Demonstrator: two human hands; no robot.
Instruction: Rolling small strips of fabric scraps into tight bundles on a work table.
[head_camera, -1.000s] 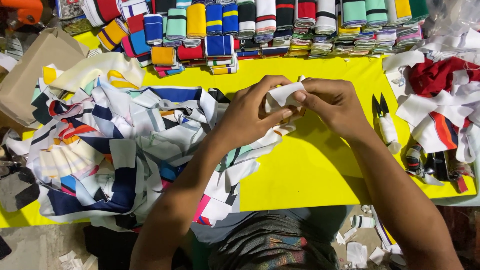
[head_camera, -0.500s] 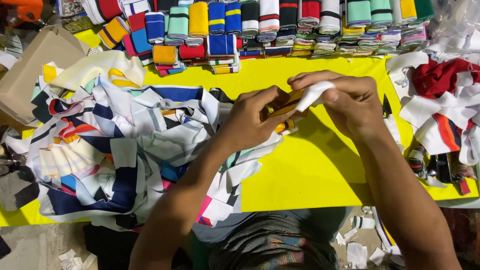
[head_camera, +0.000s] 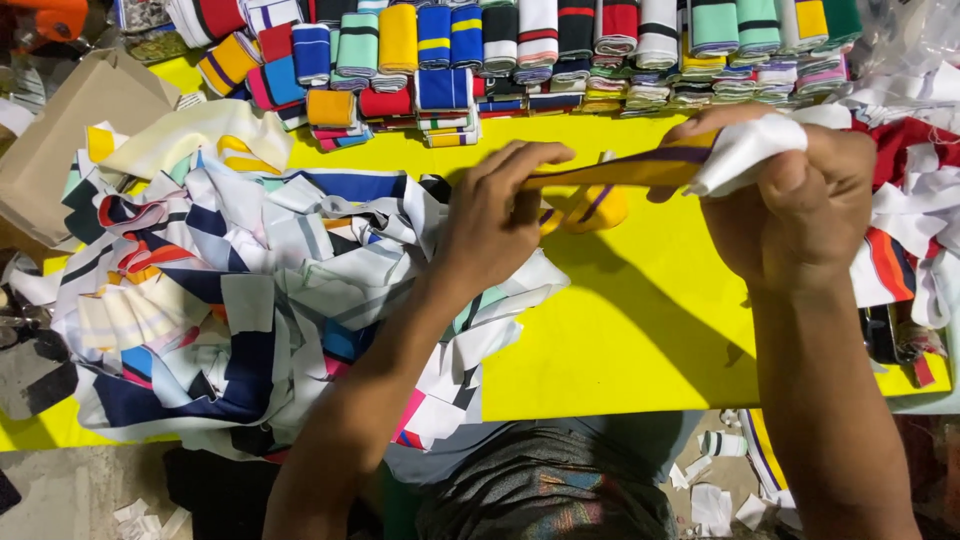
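Nearest the camera, white paper scraps (head_camera: 712, 500) lie on the floor below the edge of the yellow table (head_camera: 620, 340). Above the table, the left hand (head_camera: 495, 215) pinches one end of a yellow band with a purple stripe (head_camera: 625, 172), and the right hand (head_camera: 800, 195) is clenched around the other end together with a white piece of fabric (head_camera: 745, 150), so the band is stretched between the two hands, clear of the tabletop. A loose heap of striped knit pieces (head_camera: 250, 300) covers the table's left side under the left forearm. More loose red and white pieces (head_camera: 920, 200) lie by the right hand. A brown cardboard box (head_camera: 70, 140) sits at far left; its contents cannot be seen. Along the far edge stand rows of folded, rolled bands in many colours (head_camera: 520, 50).
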